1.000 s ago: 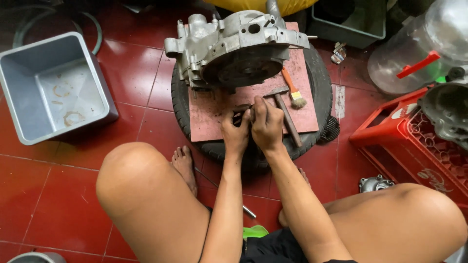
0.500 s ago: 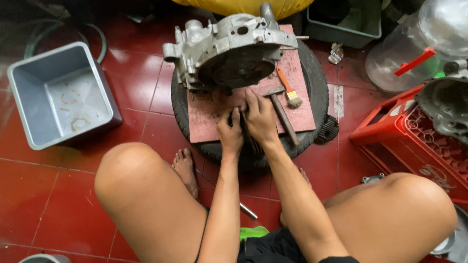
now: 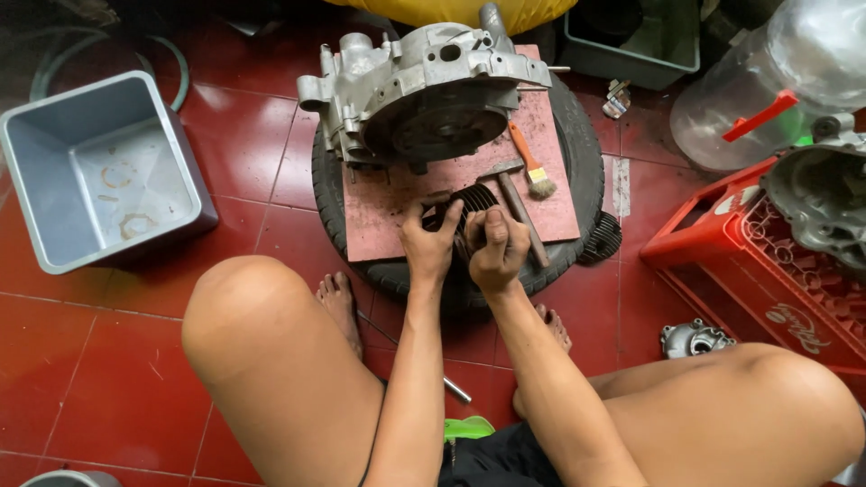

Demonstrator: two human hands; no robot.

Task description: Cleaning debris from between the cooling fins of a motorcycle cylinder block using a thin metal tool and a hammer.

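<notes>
grey plastic tub [image 3: 99,171] sits far left on the red tile floor, nothing in it moved. your left hand [image 3: 431,243] has shifted since 1 s ago: fingers now spread over the dark ribbed round part [image 3: 469,200], grip closed on it at the front edge of the red board [image 3: 397,203] on the tyre [image 3: 577,171]. your right hand [image 3: 494,248] is curled shut on the same part, thumb up. means you're now working that part, not the engine case [image 3: 424,90] behind. hammer [image 3: 514,203] and brush [image 3: 530,167] lie just right; red crate [image 3: 749,261] far right.
</notes>
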